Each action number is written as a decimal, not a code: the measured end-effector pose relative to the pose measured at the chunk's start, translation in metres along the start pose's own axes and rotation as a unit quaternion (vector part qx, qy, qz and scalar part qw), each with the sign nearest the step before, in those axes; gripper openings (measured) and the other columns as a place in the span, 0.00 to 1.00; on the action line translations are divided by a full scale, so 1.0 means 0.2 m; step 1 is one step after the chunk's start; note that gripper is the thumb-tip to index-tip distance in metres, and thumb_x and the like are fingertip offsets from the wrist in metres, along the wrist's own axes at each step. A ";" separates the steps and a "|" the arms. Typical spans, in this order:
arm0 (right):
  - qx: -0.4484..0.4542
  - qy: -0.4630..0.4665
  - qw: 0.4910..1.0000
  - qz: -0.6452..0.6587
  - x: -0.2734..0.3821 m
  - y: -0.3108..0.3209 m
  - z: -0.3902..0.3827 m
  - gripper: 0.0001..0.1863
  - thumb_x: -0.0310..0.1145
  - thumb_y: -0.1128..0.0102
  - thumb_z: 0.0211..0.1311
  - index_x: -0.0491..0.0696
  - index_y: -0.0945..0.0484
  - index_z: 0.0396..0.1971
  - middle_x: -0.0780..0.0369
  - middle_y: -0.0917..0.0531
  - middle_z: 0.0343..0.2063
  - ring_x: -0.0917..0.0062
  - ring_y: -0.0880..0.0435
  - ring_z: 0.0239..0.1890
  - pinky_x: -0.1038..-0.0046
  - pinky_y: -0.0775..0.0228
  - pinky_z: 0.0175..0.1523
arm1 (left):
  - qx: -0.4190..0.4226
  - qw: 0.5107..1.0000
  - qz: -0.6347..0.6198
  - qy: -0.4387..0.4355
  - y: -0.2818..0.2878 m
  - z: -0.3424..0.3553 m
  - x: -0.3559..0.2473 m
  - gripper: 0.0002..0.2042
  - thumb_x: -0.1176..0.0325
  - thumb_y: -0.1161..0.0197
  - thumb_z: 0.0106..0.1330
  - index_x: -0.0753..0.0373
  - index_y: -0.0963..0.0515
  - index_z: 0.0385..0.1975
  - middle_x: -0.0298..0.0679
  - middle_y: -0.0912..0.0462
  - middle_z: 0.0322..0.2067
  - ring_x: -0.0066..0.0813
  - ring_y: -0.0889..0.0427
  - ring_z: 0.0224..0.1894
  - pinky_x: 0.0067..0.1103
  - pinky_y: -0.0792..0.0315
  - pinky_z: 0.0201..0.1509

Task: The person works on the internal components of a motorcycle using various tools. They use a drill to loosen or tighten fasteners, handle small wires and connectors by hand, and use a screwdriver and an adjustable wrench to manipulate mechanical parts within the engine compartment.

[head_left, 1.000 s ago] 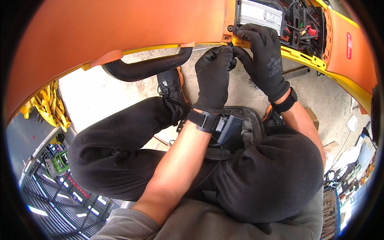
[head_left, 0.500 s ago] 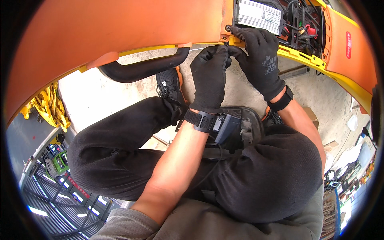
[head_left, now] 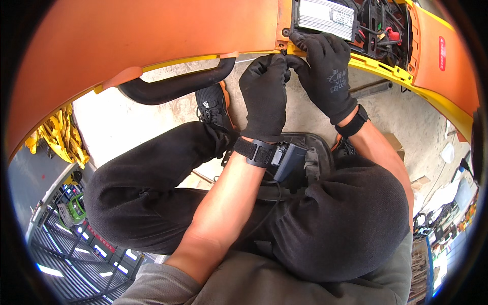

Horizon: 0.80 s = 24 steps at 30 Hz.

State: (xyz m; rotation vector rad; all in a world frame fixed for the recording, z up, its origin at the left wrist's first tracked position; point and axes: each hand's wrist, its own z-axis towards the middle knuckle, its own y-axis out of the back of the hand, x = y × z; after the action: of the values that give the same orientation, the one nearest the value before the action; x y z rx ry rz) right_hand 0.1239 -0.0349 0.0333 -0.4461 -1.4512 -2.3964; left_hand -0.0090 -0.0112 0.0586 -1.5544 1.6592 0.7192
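Observation:
Both my hands wear black gloves and meet at the yellow-edged rim [head_left: 373, 67] of a large orange panel [head_left: 168, 30]. My left hand [head_left: 264, 96] is closed in a pinch just below the rim, beside a small black piece [head_left: 283, 52]. A thin pale strip [head_left: 245, 60] shows left of its fingers; whether they hold it is hidden. My right hand [head_left: 325, 71] grips the rim, fingertips on top near a round screw [head_left: 285, 32] and thumb underneath, close to the left fingers. Beyond the right hand, a silver finned metal box [head_left: 325, 16] sits in an open compartment.
Dark wiring and a red connector [head_left: 393, 35] fill the compartment's right part. A black curved handle [head_left: 178, 89] hangs under the panel on the left. Between my legs lies a black plastic part [head_left: 317, 147]. Yellow parts [head_left: 63, 137] are piled at far left; clutter lies on the right.
The panel and its compartment appear shifted slightly left and up in the picture. Both hands shift slightly with them and keep nearly the same pose at the rim.

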 end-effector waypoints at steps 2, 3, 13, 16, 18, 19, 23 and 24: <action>0.002 -0.003 1.000 0.000 0.00 -0.01 -0.01 0.22 0.34 0.32 0.46 0.51 0.25 0.44 0.66 0.21 0.37 0.71 0.25 0.42 0.64 0.40 0.49 | 0.001 1.000 -0.008 0.002 0.01 0.01 0.01 0.10 0.68 0.45 0.69 0.67 0.19 0.38 0.34 0.17 0.32 0.15 0.24 0.30 0.13 0.28 0.40; 0.004 -0.006 1.000 0.000 0.00 -0.02 -0.01 0.22 0.34 0.32 0.46 0.51 0.26 0.44 0.66 0.21 0.37 0.71 0.25 0.42 0.64 0.40 0.50 | 0.002 1.000 -0.017 0.004 0.00 0.01 0.01 0.10 0.68 0.45 0.69 0.67 0.19 0.38 0.34 0.17 0.32 0.15 0.24 0.30 0.13 0.28 0.40; -0.009 -0.013 1.000 -0.003 -0.01 -0.03 0.01 0.18 0.36 0.32 0.48 0.51 0.24 0.40 0.66 0.23 0.30 0.70 0.25 0.38 0.64 0.41 0.46 | 0.001 1.000 -0.018 -0.003 -0.01 0.00 0.00 0.11 0.67 0.45 0.70 0.67 0.20 0.38 0.33 0.17 0.32 0.15 0.24 0.30 0.14 0.27 0.41; -0.012 -0.023 0.999 0.028 0.00 -0.03 0.02 0.17 0.36 0.32 0.47 0.51 0.24 0.39 0.65 0.22 0.29 0.69 0.25 0.37 0.64 0.41 0.46 | -0.003 1.000 -0.026 -0.001 -0.01 0.02 0.01 0.11 0.67 0.46 0.70 0.68 0.20 0.38 0.34 0.17 0.32 0.17 0.22 0.31 0.15 0.26 0.42; 0.017 -0.054 0.998 0.037 0.01 -0.02 0.03 0.17 0.36 0.31 0.46 0.50 0.24 0.37 0.64 0.22 0.29 0.68 0.24 0.36 0.64 0.41 0.46 | 0.010 0.999 -0.036 -0.012 -0.01 0.02 0.02 0.11 0.67 0.47 0.71 0.68 0.20 0.38 0.35 0.17 0.32 0.19 0.20 0.33 0.16 0.25 0.42; 0.017 -0.054 0.998 0.039 0.02 -0.02 0.03 0.17 0.36 0.31 0.46 0.50 0.24 0.37 0.64 0.22 0.29 0.68 0.24 0.36 0.64 0.41 0.46 | 0.009 0.999 -0.035 -0.013 0.00 0.02 0.01 0.11 0.67 0.47 0.71 0.68 0.20 0.38 0.35 0.17 0.32 0.19 0.20 0.33 0.16 0.25 0.42; 0.030 -0.068 0.996 0.038 0.01 -0.02 0.04 0.16 0.36 0.31 0.45 0.51 0.24 0.36 0.63 0.22 0.28 0.67 0.24 0.35 0.64 0.41 0.46 | 0.008 0.999 -0.036 -0.006 0.00 0.02 0.01 0.12 0.66 0.47 0.71 0.69 0.20 0.38 0.37 0.17 0.32 0.20 0.19 0.33 0.16 0.25 0.43; 0.023 -0.070 0.996 0.042 0.02 -0.02 0.04 0.16 0.37 0.31 0.45 0.51 0.24 0.36 0.63 0.21 0.28 0.67 0.24 0.35 0.64 0.41 0.46 | 0.011 0.999 -0.044 0.001 -0.01 0.02 0.00 0.12 0.66 0.47 0.71 0.69 0.20 0.38 0.37 0.17 0.32 0.20 0.19 0.33 0.16 0.25 0.43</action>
State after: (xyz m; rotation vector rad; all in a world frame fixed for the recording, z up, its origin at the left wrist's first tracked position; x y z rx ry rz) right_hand 0.1203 -0.0275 0.0351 -0.6627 -1.5111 -2.3023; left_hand -0.0071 -0.0084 0.0562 -1.6034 1.5839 0.6515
